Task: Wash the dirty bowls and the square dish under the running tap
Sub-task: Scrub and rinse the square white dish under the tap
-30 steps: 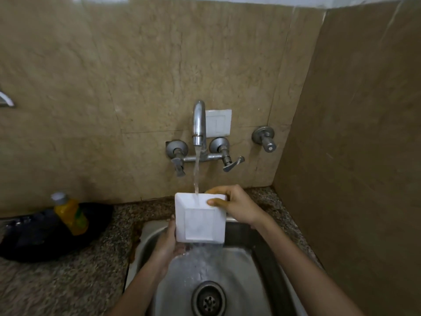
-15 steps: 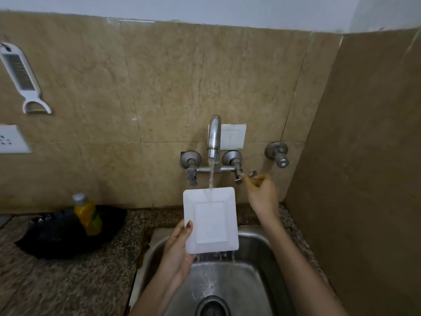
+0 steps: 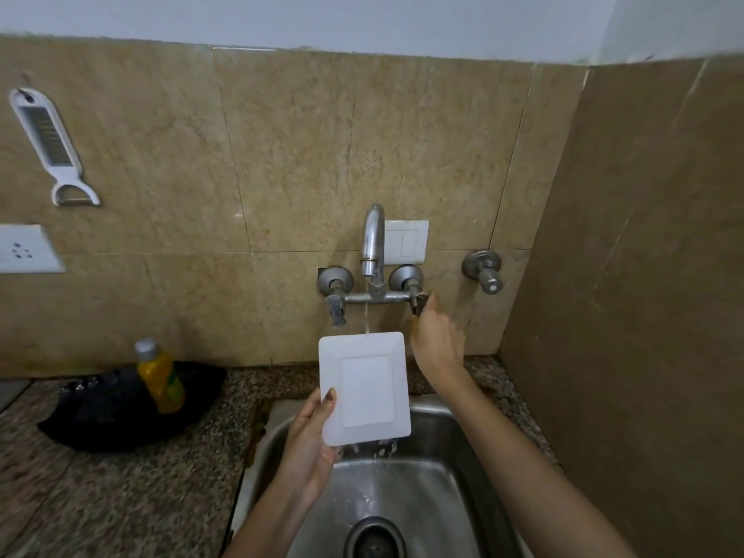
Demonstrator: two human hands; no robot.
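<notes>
The white square dish (image 3: 364,388) is held upright over the steel sink (image 3: 435,489), its face towards me. My left hand (image 3: 312,441) grips its lower left edge, thumb on the rim. A thin stream of water falls from the tap (image 3: 372,243) onto the dish's top edge and drips off the bottom. My right hand (image 3: 435,340) is raised to the tap's right lever handle (image 3: 418,304), fingers closed on it. No bowls are in sight.
A yellow soap bottle (image 3: 161,376) stands on a black cloth (image 3: 120,408) on the granite counter at left. A white peeler (image 3: 52,147) and a socket (image 3: 24,249) hang on the wall. A second valve (image 3: 485,271) sits at right, near the side wall.
My right hand left the dish's right edge and rose to the tap's right handle. The stream has thinned. My left hand alone holds the dish now, and my view has tilted upward.
</notes>
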